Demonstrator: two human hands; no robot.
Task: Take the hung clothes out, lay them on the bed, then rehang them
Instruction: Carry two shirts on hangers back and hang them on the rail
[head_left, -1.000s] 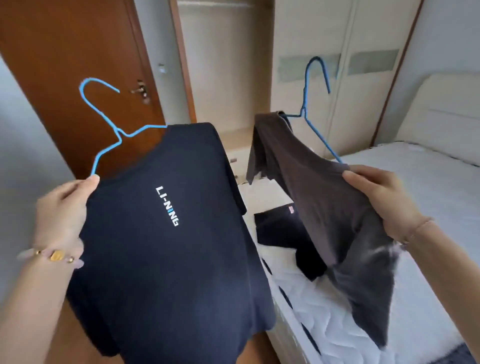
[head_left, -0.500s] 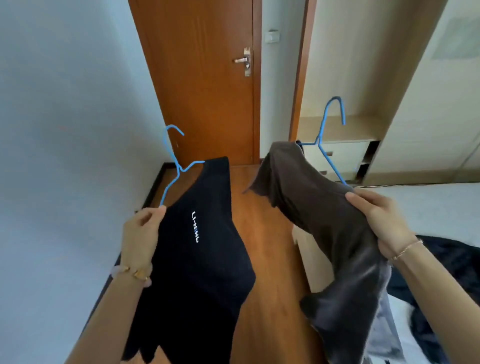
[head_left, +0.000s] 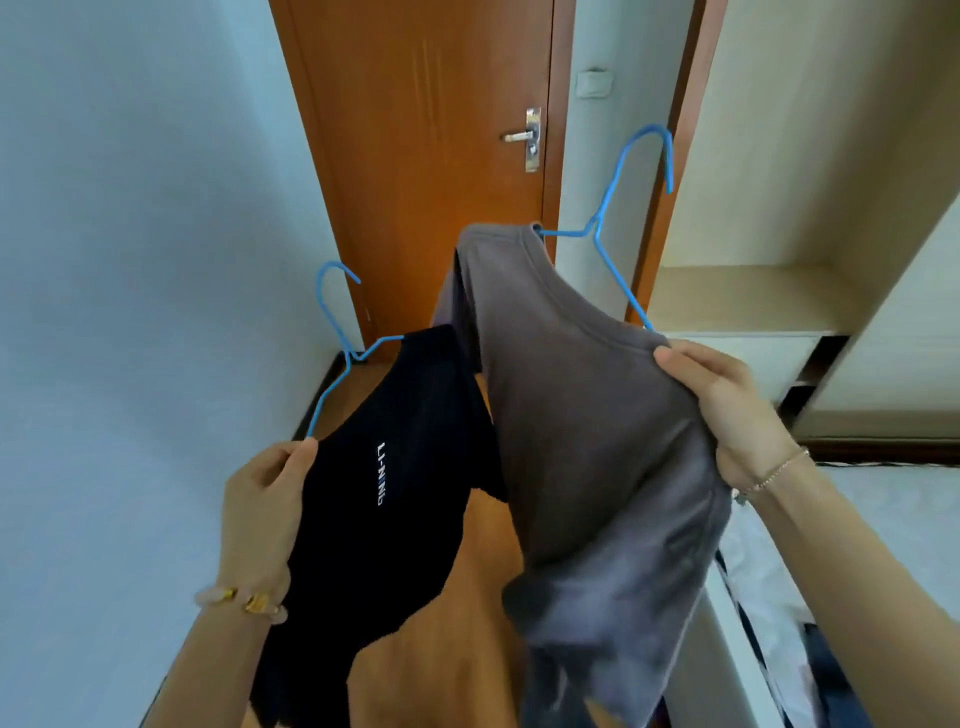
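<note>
A black T-shirt (head_left: 395, 493) with white lettering hangs on a blue wire hanger (head_left: 337, 332) in the lower middle of the frame, held up over the wooden floor (head_left: 467, 649). The person's left hand (head_left: 265, 499), at lower left, pinches the hanger's shoulder end together with the shirt's edge. Just to the right, overlapping it, a grey-brown T-shirt (head_left: 587, 426) drapes on a second blue hanger (head_left: 618, 208), whose hook points up at centre right. The right hand (head_left: 727, 405) clasps that shirt's shoulder, fingers curled round the cloth.

Both garments look ready for rehanging. To do it well, I would bring each hook upright and keep the two apart, one shirt going up at a time, so the wires do not tangle. The rail is out of view.

The open wardrobe (head_left: 769, 291) fills the upper right, with a pale shelf and drawers. A closed orange-brown door (head_left: 415, 156) stands at top centre. The bed (head_left: 893, 499), at lower right, carries dark clothes.
</note>
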